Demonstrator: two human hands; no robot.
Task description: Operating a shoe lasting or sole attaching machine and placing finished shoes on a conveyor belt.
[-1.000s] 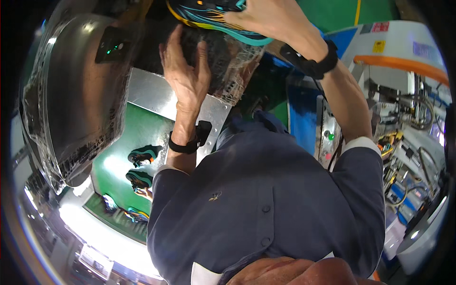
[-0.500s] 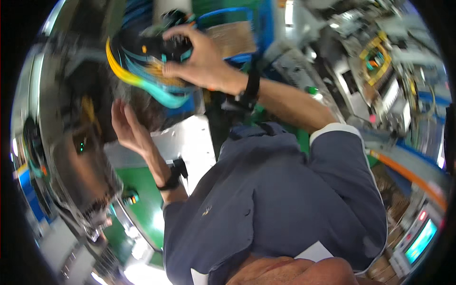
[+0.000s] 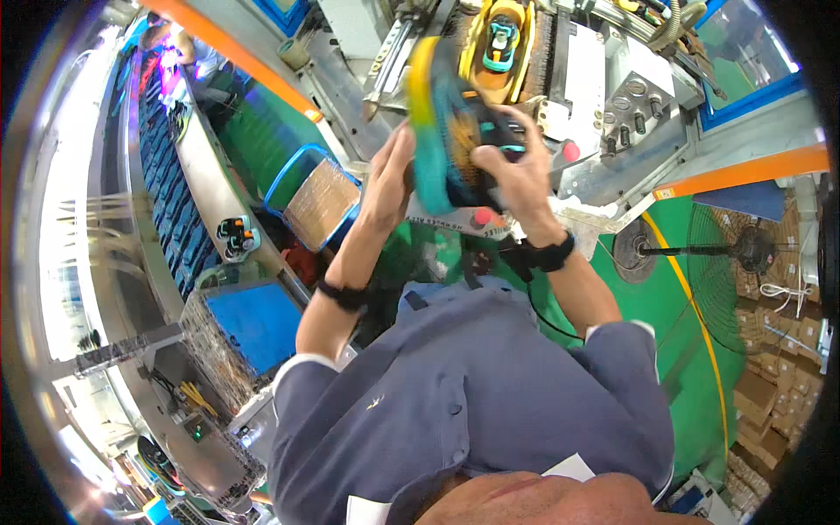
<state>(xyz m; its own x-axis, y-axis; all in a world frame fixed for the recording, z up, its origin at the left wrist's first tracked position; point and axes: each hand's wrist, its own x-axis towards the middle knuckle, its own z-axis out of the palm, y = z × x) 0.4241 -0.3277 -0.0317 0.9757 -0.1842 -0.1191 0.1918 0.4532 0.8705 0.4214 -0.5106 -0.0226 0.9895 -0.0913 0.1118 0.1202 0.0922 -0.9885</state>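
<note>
A shoe (image 3: 462,144) with a yellow-to-teal sole and a black, teal and orange upper is tilted up in front of me, blurred by motion. My right hand (image 3: 525,179) grips it by the upper near the opening, thumb and fingers closed on it. On the sole side, my left hand (image 3: 388,185) has its fingers stretched upward, at the sole's edge and seemingly touching it. Part of the left fingers may be hidden by the shoe. Beyond the shoe, another teal and black shoe (image 3: 500,42) sits in a yellow holder (image 3: 472,61) on a machine.
A control box with knobs (image 3: 643,96) stands right of the machine. At left are a blue-framed cart (image 3: 322,206), a conveyor (image 3: 214,166) carrying a shoe (image 3: 238,238), and a blue-topped block (image 3: 254,328). A floor fan (image 3: 713,249) and stacked cartons (image 3: 770,385) are at right.
My view has turned from the dark equipment toward the machine with the yellow holder. The shoe stays in my right hand, and my left hand has come up against its sole.
</note>
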